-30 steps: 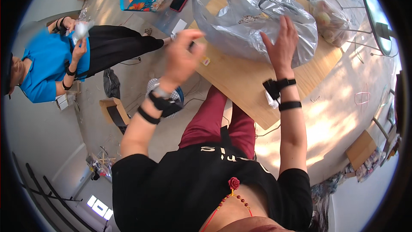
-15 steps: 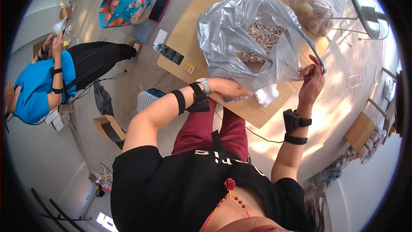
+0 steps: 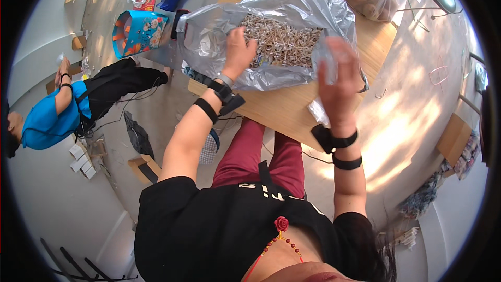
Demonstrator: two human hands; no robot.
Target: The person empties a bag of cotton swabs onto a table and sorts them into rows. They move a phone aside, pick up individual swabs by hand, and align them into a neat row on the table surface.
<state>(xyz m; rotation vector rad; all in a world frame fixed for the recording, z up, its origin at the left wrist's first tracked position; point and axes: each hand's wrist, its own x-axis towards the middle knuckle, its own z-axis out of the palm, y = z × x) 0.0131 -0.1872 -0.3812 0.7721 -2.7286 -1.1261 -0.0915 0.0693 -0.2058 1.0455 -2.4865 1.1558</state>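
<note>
The silvery plastic bag (image 3: 284, 77) is lying wide open on the wooden counter (image 3: 276, 107), its mouth facing up and a mass of thin, pale sticks (image 3: 284, 42) filling its middle. The film is looking thin and crinkled, so it is likely behaving softly and slipping a little under the fingers, with no stiffness of its own. The sticks are seeming light one by one and perhaps brittle, but together they are probably giving the bag a sagging, shifting weight — pulling on one thin edge could be straining the film. The gathered rim on two opposite sides would be offering the safest hold, with support from below.

The left hand (image 3: 240, 53) is reaching in over the left edge of the sticks, its fingers loosely bent and its thumb standing apart; its underside is hiding from view, so whether it is pinching film or sticks cannot be told. The right hand (image 3: 338, 75) is hovering at the bag's right side — fingers extended and parted, blurred, with nothing visibly gripped. Whether it is touching the film there is staying unclear.
</note>
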